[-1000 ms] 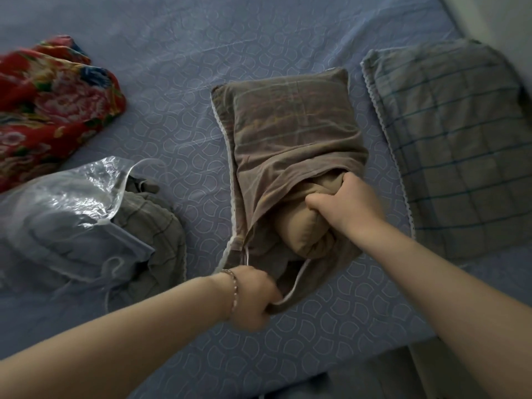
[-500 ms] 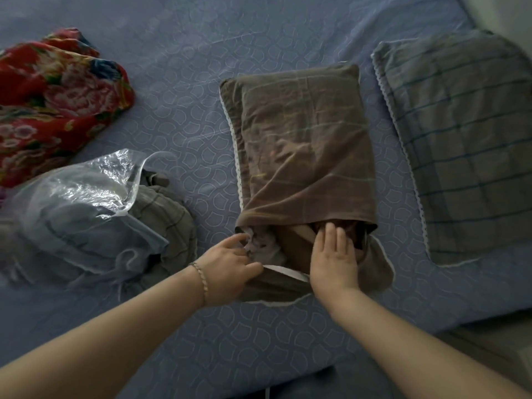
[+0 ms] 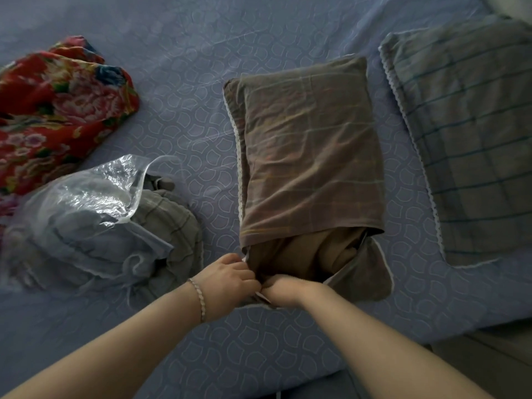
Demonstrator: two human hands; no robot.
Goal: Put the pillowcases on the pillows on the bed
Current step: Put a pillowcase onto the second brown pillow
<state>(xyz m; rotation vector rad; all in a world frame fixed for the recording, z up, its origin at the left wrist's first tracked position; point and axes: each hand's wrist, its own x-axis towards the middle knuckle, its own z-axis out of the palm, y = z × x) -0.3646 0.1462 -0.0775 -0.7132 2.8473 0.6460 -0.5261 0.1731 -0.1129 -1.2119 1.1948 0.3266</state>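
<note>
A brown checked pillowcase lies lengthwise in the middle of the bed with a tan pillow inside, its end showing at the open near mouth. My left hand and my right hand meet at the left corner of that mouth, both pinching the pillowcase's edge. A second pillow in a grey-green checked case lies flat to the right.
The bed has a blue patterned sheet. A clear plastic bag with folded checked fabric sits at the left, a red floral cloth beyond it. The bed's near edge runs along the bottom right, with the floor past it.
My right hand left the pillow's end and came to the opening's left corner beside my left hand. The pillow now sits deeper in the case.
</note>
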